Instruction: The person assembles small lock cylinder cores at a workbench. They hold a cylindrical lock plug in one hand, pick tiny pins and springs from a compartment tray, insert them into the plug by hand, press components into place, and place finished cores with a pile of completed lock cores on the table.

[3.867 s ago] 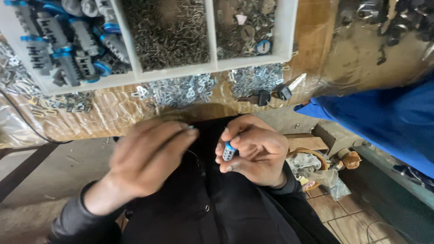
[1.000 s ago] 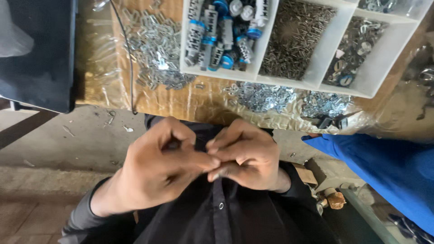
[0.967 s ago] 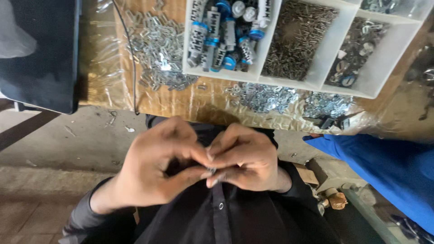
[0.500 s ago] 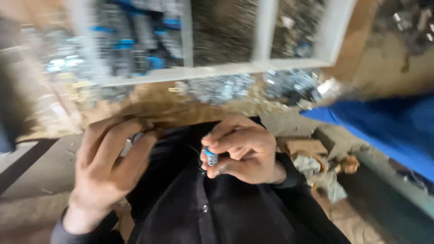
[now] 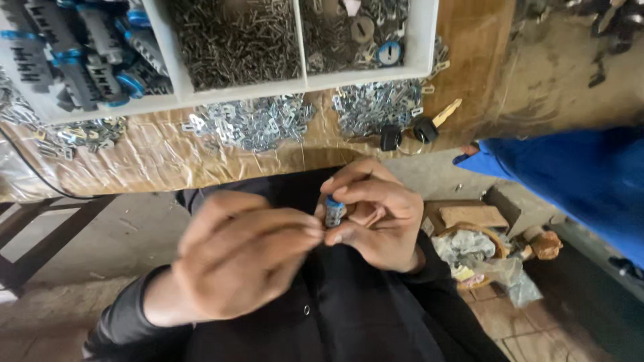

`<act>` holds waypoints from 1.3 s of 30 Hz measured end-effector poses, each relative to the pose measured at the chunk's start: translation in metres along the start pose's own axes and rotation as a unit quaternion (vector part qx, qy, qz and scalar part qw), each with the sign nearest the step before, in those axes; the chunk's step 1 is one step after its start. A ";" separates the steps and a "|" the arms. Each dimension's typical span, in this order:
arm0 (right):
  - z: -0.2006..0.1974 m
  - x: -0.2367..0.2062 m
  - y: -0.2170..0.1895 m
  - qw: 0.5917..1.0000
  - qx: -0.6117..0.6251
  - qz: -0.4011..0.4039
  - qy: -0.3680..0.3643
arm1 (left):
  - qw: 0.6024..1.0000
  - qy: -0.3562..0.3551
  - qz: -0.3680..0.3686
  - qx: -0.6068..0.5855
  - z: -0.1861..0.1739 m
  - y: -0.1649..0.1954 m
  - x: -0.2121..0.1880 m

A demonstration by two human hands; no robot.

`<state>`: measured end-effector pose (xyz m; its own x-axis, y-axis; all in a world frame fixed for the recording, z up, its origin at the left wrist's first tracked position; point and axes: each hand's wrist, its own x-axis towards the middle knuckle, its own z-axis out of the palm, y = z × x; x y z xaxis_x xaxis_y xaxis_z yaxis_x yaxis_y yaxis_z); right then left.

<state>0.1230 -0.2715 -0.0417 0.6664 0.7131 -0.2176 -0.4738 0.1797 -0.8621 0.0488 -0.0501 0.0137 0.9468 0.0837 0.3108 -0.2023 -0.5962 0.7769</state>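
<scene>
While the right hand [image 5: 376, 214] pinches a small grey cylindrical part with a blue cap [image 5: 333, 211] upright at chest height, the left hand [image 5: 245, 258] at 9 o'clock closes fingertips against it. I judge fitting midway: cap seated, something tiny unseen. White partitioned tray [image 5: 302, 79] lies at 12.

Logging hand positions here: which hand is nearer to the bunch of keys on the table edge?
Right. The right hand, holding a small blue-capped cylinder, sits just below the keys. The left hand is lower and further left, fingertips meeting the cylinder.
</scene>
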 end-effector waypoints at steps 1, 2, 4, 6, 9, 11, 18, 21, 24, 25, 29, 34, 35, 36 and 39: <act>-0.004 0.001 -0.001 1.000 -0.009 0.003 -0.008 | 1.000 0.010 0.008 0.010 0.006 0.000 -0.001; -0.006 -0.001 -0.002 1.000 -0.017 0.010 -0.011 | 1.000 0.015 0.012 0.017 0.011 0.000 -0.003; -0.006 -0.001 -0.002 0.999 -0.027 0.000 -0.017 | 0.999 0.014 0.027 0.044 0.016 -0.001 -0.010; -0.003 0.000 0.001 0.999 -0.023 -0.020 -0.025 | 0.995 0.007 0.054 0.087 0.016 -0.003 -0.016; 0.007 0.003 0.007 0.998 0.037 0.013 -0.044 | 0.999 0.025 -0.027 0.009 0.003 -0.003 -0.017; 0.018 0.008 0.012 0.998 0.051 0.025 -0.039 | 0.996 0.027 0.030 0.078 -0.009 -0.006 -0.016; 0.048 0.033 0.014 0.984 0.013 0.091 -0.151 | 0.995 0.019 -0.066 -0.075 -0.041 -0.017 -0.060; 0.051 0.042 0.015 0.952 -0.139 -0.018 -0.273 | 0.814 -0.029 -0.419 -0.401 -0.042 -0.018 -0.084; 0.058 0.034 0.019 0.991 0.028 0.048 -0.121 | 0.927 0.000 -0.307 -0.216 -0.041 -0.016 -0.082; 0.057 0.031 0.019 0.994 0.039 0.043 -0.091 | 0.973 0.008 -0.227 -0.041 -0.041 -0.017 -0.075; 0.048 0.020 0.015 0.998 0.051 0.025 -0.025 | 0.961 0.027 -0.056 0.270 -0.042 -0.035 -0.034; 0.037 0.021 0.013 0.998 0.051 0.007 -0.028 | 0.990 0.005 -0.058 0.131 -0.054 -0.036 -0.028; 0.035 0.021 0.013 0.999 0.050 0.006 -0.022 | 0.986 0.020 -0.084 0.140 -0.052 -0.029 -0.033; 0.034 0.020 0.012 0.999 0.048 0.010 -0.011 | 0.982 0.030 -0.113 0.146 -0.049 -0.024 -0.037; 0.027 0.016 0.010 0.999 0.040 0.023 -0.008 | 0.985 0.004 -0.167 -0.032 -0.029 -0.012 -0.042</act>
<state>0.1132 -0.2400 -0.0412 0.6337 0.7326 -0.2485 -0.5490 0.1996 -0.8116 0.0042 -0.0230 0.0074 0.9614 0.2729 0.0355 0.1047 -0.4820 0.8699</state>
